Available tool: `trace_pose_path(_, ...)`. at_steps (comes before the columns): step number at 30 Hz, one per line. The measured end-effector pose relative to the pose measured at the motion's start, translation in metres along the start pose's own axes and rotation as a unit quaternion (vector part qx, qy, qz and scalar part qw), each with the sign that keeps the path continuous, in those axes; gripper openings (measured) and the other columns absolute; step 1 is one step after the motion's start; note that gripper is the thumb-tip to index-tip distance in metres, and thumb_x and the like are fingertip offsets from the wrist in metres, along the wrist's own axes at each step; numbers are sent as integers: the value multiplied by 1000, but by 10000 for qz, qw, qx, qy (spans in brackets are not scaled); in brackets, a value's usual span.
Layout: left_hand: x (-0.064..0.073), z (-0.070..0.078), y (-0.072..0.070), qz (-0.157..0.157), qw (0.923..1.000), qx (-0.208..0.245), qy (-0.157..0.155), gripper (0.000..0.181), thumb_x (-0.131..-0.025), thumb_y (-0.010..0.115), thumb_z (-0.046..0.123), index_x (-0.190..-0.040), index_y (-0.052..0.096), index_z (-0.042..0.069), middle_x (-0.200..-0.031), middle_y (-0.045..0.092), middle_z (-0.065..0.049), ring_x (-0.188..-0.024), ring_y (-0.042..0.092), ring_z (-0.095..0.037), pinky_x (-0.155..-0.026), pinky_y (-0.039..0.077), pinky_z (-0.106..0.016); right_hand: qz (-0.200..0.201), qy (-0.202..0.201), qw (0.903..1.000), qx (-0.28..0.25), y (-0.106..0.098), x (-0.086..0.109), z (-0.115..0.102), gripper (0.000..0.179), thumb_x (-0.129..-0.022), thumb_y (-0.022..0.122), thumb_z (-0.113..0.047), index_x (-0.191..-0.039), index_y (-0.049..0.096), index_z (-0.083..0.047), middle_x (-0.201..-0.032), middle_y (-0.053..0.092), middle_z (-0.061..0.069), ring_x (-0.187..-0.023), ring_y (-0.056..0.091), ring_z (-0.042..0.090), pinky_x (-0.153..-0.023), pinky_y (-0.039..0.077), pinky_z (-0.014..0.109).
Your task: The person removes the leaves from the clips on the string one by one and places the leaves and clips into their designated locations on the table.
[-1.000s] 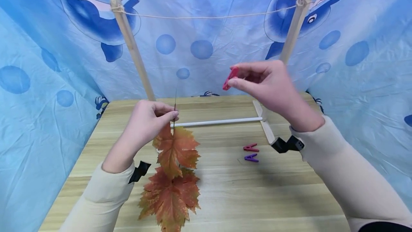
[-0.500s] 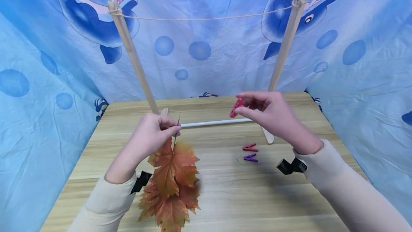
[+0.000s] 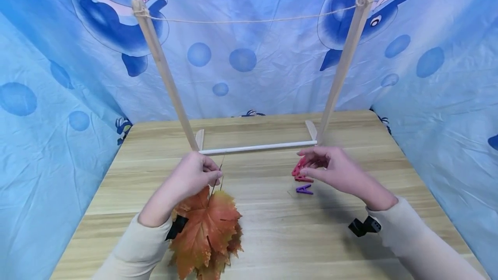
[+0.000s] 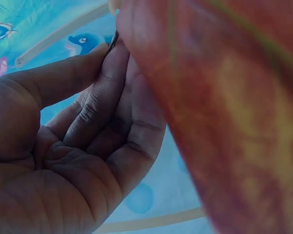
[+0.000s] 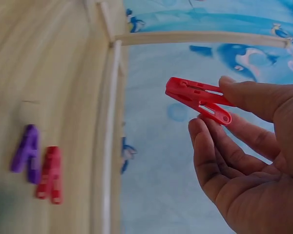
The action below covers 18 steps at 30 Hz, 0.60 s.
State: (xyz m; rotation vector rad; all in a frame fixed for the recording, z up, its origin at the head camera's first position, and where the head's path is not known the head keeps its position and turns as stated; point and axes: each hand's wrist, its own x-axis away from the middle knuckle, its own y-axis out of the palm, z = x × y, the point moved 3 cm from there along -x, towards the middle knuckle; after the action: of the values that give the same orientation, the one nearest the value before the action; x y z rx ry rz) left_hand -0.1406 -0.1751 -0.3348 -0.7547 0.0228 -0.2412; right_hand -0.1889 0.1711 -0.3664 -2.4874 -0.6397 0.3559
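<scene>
My left hand [image 3: 198, 174] pinches the thin dark stem of an orange-red maple leaf [image 3: 208, 224] between thumb and forefinger. That leaf hangs over a second, similar leaf [image 3: 235, 243], which it mostly covers. In the left wrist view the held leaf [image 4: 234, 107] fills the right side. My right hand [image 3: 330, 167] holds a red clothespin [image 5: 198, 97] by its handles with thumb and fingers. It is low over the table, where a second red clothespin [image 5: 50, 175] and a purple clothespin [image 3: 304, 189] lie close together.
A wooden frame with a left post [image 3: 165, 72], a right post [image 3: 344, 68] and a white bar [image 3: 256, 147] stands on the wooden table [image 3: 272, 237]. A string [image 3: 249, 21] runs between the post tops. A blue patterned curtain [image 3: 249, 85] surrounds the table.
Both hands have come down towards the table, the right one with the clothespin and the left one with the leaf. The held leaf now overlaps more of the other leaf.
</scene>
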Motion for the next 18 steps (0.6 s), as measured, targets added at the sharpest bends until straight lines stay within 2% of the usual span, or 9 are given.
trace_pose_path(2, -1, -5, 5, -52, 10000, 27, -60, 13, -94, 70, 2, -83, 77, 2, -70, 71, -4, -65, 66, -15, -52, 45, -28, -151, 14, 9999, -18, 6, 3, 9, 31, -90, 81, -15, -119, 72, -6, -95, 72, -1, -87, 68, 17, -76, 57, 37)
trace_pose_path(8, -9, -23, 25, -229, 9992, -39, -313, 16, -94, 70, 1, -79, 76, 2, -65, 68, -2, -62, 66, -15, -56, 47, -30, -664, 365, 9967, 302, 13, 15, 31, 22, -87, 82, -7, -107, 75, -4, -95, 73, 1, -87, 69, 17, -74, 56, 31)
trace_pose_path(12, -13, -34, 37, -267, 9985, -53, -482, 18, -93, 71, 0, -75, 74, 2, -62, 68, -2, -60, 65, -16, -57, 47, -28, -743, 425, 9959, 304, 21, 21, 45, 21, -83, 86, -12, -101, 78, -8, -92, 73, 1, -81, 67, 16, -69, 55, 29)
trace_pose_path(18, -21, -43, 50, -337, 9978, -226, -523, 21, -91, 72, -1, -70, 73, -1, -58, 66, -2, -56, 62, -13, -54, 46, -26, -832, 328, 9956, 294, 31, 25, 59, 20, -82, 86, -6, -100, 76, -6, -88, 72, 0, -77, 67, 14, -67, 57, 29)
